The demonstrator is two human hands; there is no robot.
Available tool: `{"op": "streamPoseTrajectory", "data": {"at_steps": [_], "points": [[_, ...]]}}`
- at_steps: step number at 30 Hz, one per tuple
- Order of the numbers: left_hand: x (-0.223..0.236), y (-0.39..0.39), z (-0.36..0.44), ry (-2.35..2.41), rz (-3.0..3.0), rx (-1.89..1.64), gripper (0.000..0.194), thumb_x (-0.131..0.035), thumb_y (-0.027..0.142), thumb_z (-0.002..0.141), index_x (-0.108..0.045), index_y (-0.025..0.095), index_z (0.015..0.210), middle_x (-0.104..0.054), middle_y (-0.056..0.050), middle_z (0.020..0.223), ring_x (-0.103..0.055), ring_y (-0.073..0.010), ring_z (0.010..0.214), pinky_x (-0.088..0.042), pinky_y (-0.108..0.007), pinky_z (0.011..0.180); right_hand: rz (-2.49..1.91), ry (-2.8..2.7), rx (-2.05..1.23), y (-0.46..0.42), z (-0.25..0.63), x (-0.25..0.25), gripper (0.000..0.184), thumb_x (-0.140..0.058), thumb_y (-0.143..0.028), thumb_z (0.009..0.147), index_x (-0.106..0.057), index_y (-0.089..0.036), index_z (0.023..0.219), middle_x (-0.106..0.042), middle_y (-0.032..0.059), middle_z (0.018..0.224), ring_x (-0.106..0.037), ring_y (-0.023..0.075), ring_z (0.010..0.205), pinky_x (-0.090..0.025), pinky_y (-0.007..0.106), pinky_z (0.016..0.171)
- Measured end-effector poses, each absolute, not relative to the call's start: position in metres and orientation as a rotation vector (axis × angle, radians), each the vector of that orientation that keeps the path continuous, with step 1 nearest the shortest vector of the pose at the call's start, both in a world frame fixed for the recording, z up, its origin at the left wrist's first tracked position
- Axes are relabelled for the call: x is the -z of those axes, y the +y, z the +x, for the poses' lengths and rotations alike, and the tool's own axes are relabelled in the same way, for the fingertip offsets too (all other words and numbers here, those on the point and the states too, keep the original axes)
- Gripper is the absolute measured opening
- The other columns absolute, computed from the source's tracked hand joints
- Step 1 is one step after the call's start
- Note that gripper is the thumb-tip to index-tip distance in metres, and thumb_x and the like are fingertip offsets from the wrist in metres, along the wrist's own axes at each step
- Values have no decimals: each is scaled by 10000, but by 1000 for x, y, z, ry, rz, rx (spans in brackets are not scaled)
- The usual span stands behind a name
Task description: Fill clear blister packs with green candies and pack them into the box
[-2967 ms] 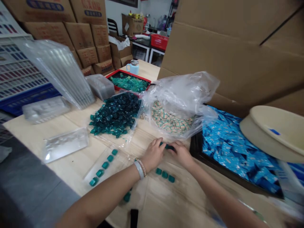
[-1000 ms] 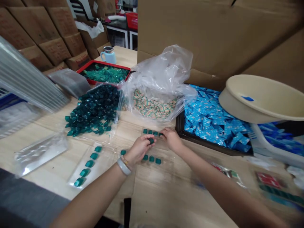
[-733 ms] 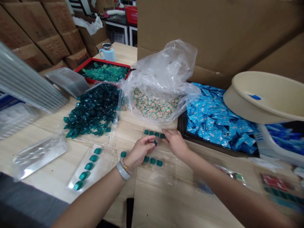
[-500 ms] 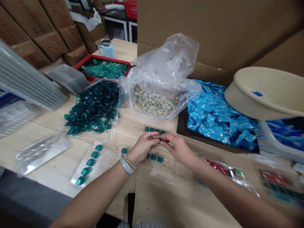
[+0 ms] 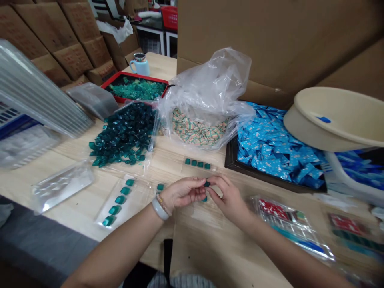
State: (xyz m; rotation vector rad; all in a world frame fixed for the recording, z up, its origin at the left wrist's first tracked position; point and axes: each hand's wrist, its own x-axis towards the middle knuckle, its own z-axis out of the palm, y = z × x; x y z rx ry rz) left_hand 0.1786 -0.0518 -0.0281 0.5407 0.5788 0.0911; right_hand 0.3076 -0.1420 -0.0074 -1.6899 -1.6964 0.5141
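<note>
A small dark teal cube (image 5: 207, 183) sits at the meeting fingertips of my two hands. My left hand (image 5: 186, 193), with a pale bangle at its wrist, pinches it from the left. Thumb and fingers of my right hand (image 5: 228, 196) close on it from the right. Just beyond my hands a clear strip holds a short row of teal cubes (image 5: 197, 163). Another row lies beneath my hands and is mostly hidden; one teal cube (image 5: 160, 187) shows left of them. Farther left, a clear tray (image 5: 103, 212) carries several larger-looking teal cubes (image 5: 120, 199).
Behind lie a heap of teal cubes (image 5: 123, 134), a plastic bag (image 5: 222, 76) of small patterned pieces and a black tray (image 5: 232, 158) of blue packets (image 5: 270, 140). A cream basin (image 5: 312, 124) stands right. Packed clear trays (image 5: 288, 224) lie near my right forearm.
My hands have come slightly nearer to me, uncovering the far row of cubes and covering more of the near row. The view has shifted a little.
</note>
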Motion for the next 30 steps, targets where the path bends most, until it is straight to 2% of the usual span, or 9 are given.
{"op": "streamPoseTrajectory", "data": {"at_steps": [3,7,9,13,18,21,24,30], "points": [[24,-56,181,555,549,-156,254,-680,247,631,-521,127,788,-551,24,666,-533,-43,556,-433,-183,597,-1647,-1422,-726,-142,307,8,115,-494,-194,757,-497,-189,872,-558,36,814,-545,142,766,-455,298,702],[18,-61,182,561,740,-295,280,-685,286,611,-468,133,698,-512,39,603,-487,-42,491,-370,-166,488,-1522,-1095,-1113,-141,307,8,153,-547,-277,724,-490,-177,824,-568,8,718,-552,116,646,-458,259,613],[17,-63,182,562,793,-324,284,-673,309,618,-456,130,661,-485,46,575,-462,-36,476,-342,-160,470,-1480,-1021,-1190,-141,306,8,189,-572,-306,705,-476,-183,811,-554,-10,680,-539,108,614,-449,243,579],[23,-67,184,578,818,-370,259,-653,306,631,-470,128,671,-493,37,606,-461,-40,511,-356,-169,499,-1519,-1104,-1083,-145,302,11,174,-534,-314,740,-478,-197,855,-552,-7,716,-533,111,651,-444,247,608],[31,-71,194,794,966,-505,265,-675,306,591,-495,128,669,-483,46,571,-419,-37,445,-326,-170,427,-1684,-1260,-938,-152,302,20,151,-464,-295,783,-517,-184,871,-589,17,721,-553,126,654,-446,254,615],[29,-72,197,776,835,-449,299,-669,307,601,-549,125,808,-537,17,651,-474,-49,490,-367,-176,462,-1774,-1327,-836,-153,309,19,173,-472,-283,773,-543,-178,890,-616,37,768,-574,145,698,-450,266,631],[25,-72,198,679,665,-359,440,-680,255,597,-541,147,1000,-563,-3,747,-528,-60,592,-409,-182,551,-1878,-1402,-661,-153,314,14,171,-469,-260,767,-572,-185,882,-631,45,808,-579,154,726,-448,268,631],[31,-58,201,652,925,-302,517,-641,237,631,-488,130,1113,-528,4,722,-512,-77,598,-452,-230,592,-1932,-1520,-672,-145,320,13,176,-435,-230,784,-575,-187,881,-647,41,795,-593,157,701,-451,267,612]]}}
